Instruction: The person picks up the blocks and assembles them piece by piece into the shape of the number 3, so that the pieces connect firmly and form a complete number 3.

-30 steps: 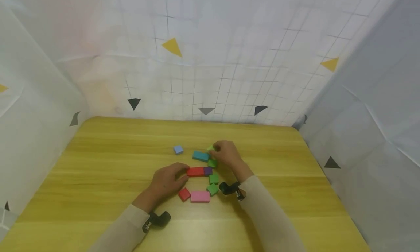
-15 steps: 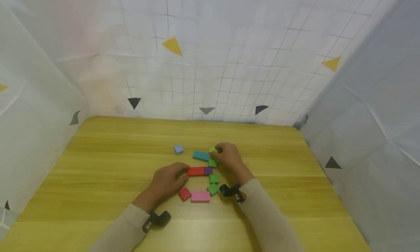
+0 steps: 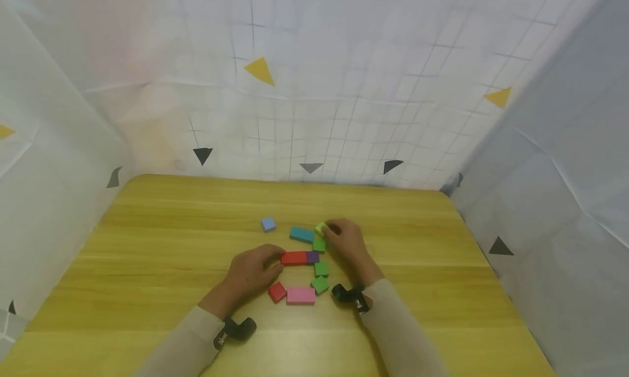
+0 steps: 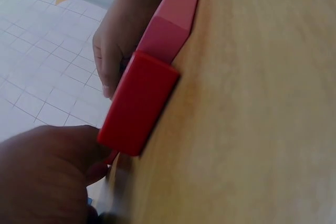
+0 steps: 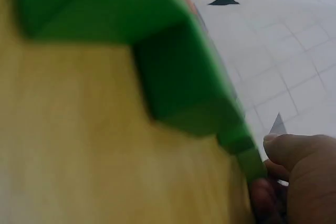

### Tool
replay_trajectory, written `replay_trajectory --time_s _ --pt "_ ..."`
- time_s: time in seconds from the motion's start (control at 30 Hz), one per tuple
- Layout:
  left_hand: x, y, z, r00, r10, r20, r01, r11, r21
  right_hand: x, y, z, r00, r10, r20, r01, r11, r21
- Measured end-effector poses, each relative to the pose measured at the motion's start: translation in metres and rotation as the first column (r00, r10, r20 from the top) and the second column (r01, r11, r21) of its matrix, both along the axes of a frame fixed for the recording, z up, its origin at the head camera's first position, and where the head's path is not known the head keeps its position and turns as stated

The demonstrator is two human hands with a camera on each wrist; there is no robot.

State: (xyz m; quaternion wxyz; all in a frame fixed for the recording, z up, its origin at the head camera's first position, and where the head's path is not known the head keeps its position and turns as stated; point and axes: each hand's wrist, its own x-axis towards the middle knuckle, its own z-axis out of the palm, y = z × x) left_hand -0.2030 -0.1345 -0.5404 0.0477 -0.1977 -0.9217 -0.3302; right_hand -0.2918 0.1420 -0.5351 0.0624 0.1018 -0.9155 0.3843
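In the head view, my left hand (image 3: 249, 269) holds the left end of a long red block (image 3: 294, 258), thumb and index finger at its corners. A purple block (image 3: 313, 257) abuts its right end. My right hand (image 3: 348, 240) holds a light green block (image 3: 320, 229) by its right side, at the upper right of the arrangement. Beside that block lie a teal block (image 3: 302, 234) and a green block (image 3: 319, 246). The right wrist view shows the fingertips against the light green block (image 5: 252, 163). In the left wrist view, a small red block (image 4: 139, 103) partly hides the left fingertips.
Below the purple block lie two green blocks (image 3: 321, 269), a pink block (image 3: 301, 295) and a small red block (image 3: 277, 292). A light blue block (image 3: 268, 224) stands apart at the upper left. White sheeting (image 3: 314, 126) encloses the wooden table (image 3: 172, 229).
My right hand has shifted slightly right and toward me, with the light green block moving the same way; more of that block shows now. My left hand has stayed at the long red block.
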Motion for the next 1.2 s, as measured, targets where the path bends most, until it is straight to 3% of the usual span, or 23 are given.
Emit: replay_trajectory --time_s 0.13,0.3,0.5,0.8,1.03,1.2 --pt "0.0 -0.0006 -0.0012 1.0 -0.001 0.011 0.001 1.0 -0.003 0.0026 0.0032 -0.0065 1.0 0.003 -0.007 -0.004 0.997 -0.074" --pt "-0.0012 -0.0012 -0.0035 1.0 -0.006 -0.031 0.006 1.0 -0.014 0.0043 0.003 -0.0064 1.0 0.002 -0.003 -0.002 0.994 -0.114" --pt "-0.0018 -0.0017 -0.0045 0.999 -0.006 -0.046 0.005 1.0 -0.021 0.0061 0.0015 -0.0046 1.0 -0.009 0.005 0.01 0.993 -0.118" --pt "-0.0029 -0.0007 -0.0062 0.998 -0.003 -0.062 0.001 1.0 -0.021 0.0056 0.0027 -0.006 0.998 0.019 -0.054 -0.024 0.995 -0.101" --pt "-0.0018 -0.0001 -0.0026 1.0 -0.005 -0.03 0.005 1.0 0.001 0.0054 0.0021 -0.0078 0.994 0.036 -0.104 -0.047 0.993 -0.104" --pt "-0.0021 -0.0004 -0.0036 1.0 -0.001 -0.022 0.001 1.0 0.004 0.0055 0.0007 -0.0091 0.997 0.026 -0.072 -0.032 0.995 -0.093"
